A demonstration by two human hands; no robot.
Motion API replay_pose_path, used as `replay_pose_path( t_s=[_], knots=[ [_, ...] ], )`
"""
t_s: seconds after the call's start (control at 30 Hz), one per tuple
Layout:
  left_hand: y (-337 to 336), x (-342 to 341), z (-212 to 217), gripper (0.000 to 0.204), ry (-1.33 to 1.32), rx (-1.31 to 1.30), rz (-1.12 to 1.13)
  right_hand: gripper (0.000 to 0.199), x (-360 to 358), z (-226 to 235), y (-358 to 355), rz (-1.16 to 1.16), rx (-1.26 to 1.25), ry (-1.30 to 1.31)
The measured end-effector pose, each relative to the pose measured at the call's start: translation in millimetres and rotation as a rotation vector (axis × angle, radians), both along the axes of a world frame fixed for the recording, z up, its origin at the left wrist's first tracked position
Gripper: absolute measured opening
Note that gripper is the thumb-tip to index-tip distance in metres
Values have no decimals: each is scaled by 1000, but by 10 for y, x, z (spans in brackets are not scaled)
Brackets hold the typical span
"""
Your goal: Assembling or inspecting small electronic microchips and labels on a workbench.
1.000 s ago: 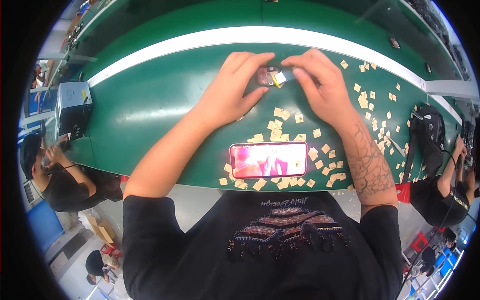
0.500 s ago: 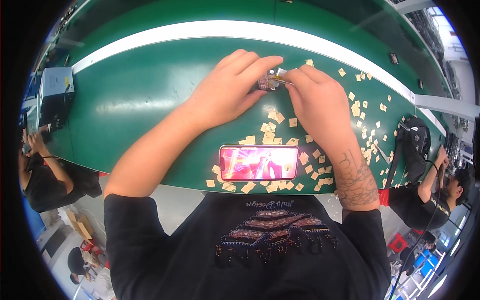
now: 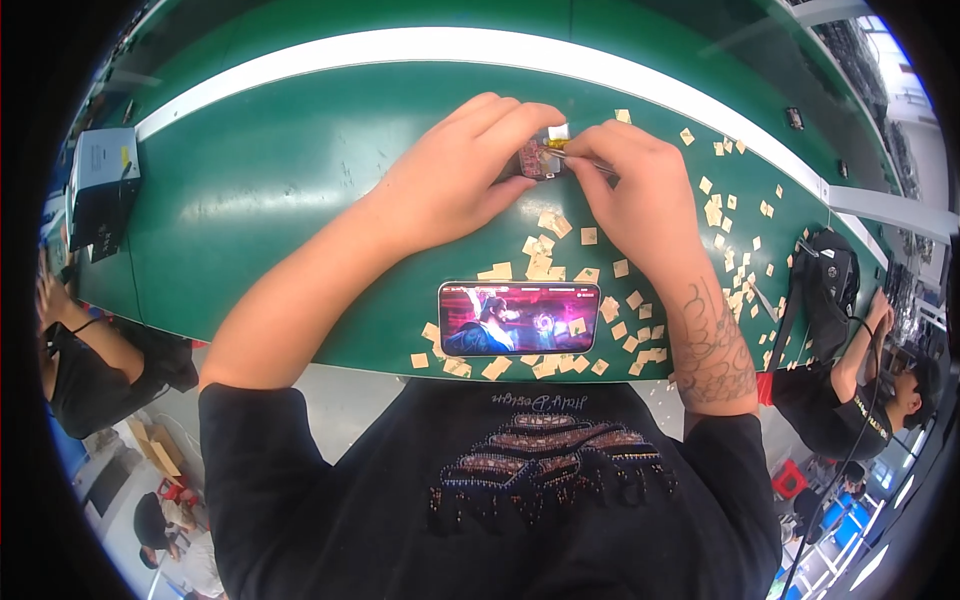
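Note:
My left hand [image 3: 465,170] grips a small dark electronic device [image 3: 537,160] by its left side, fingers above and thumb below. Its inside lies bare, with a reddish circuit board in it. A white tab [image 3: 559,131] with a yellow strip beneath it shows at its upper right. Pinched in my right hand [image 3: 635,175] are thin metal tweezers [image 3: 597,164], their tips at the right side of the board. What the tips touch is too small to make out.
Many small cream squares [image 3: 538,266] lie scattered over the green table [image 3: 290,200], mostly to the right. A phone [image 3: 519,319] playing a video lies near the front edge. A grey box [image 3: 105,190] stands left, a black bag [image 3: 828,290] right. People sit on both sides.
The tweezers' tips and my right fingers have drawn slightly away from the white tab, so more of it and the board shows. My left hand keeps its hold. The phone's picture has changed.

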State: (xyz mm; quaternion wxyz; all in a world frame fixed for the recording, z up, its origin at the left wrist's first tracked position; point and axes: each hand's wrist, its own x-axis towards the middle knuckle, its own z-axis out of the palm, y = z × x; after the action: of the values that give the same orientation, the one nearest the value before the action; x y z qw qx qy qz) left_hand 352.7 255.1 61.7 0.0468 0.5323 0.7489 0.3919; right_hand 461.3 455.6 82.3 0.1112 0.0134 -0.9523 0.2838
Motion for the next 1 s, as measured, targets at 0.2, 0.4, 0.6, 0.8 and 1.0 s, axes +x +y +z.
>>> replay_pose_path(
  t_s=[0.2, 0.4, 0.6, 0.8, 1.0],
  knots=[
    [-11, 16, -16, 61, -23, -5, -3, 12, -43, -133, 204, 45, -362, -41],
    [-28, 12, -16, 62, -60, -18, -17, 11, -37, -110, 268, 108, -442, -113],
    [-26, -17, -41, 62, -43, 6, -27, 9, -31, -54, 319, 179, -384, -135],
    [-30, -38, -31, 62, -46, 1, -29, 16, 3, 137, 459, 292, -364, -187],
    [-41, -15, -8, 60, 0, -33, -21, 20, 3, 72, 343, 282, -426, -140]
  ],
)
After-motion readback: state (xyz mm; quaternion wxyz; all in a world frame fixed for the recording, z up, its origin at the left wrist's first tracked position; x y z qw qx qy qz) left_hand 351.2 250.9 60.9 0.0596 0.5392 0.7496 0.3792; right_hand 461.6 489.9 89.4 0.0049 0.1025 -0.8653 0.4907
